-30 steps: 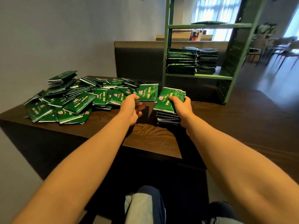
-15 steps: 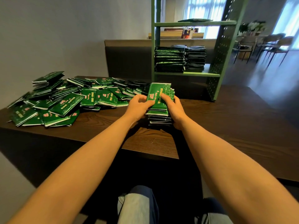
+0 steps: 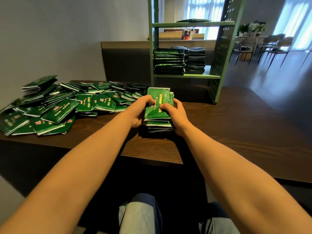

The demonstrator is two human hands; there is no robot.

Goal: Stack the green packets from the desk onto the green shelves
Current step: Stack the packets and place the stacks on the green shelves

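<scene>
Both forearms reach straight forward. The left hand (image 3: 141, 109) and right hand (image 3: 176, 114) clasp a stack of green packets (image 3: 156, 115) from either side, fingers curled over its top packet (which tilts up). The stack sits on the desk (image 3: 228, 125) just before the green shelves (image 3: 185, 76), with a loose heap of packets (image 3: 67, 105) left of them

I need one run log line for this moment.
left hand: grips packet stack | right hand: grips packet stack | packet stack: on desk | shelf: partly filled
</scene>
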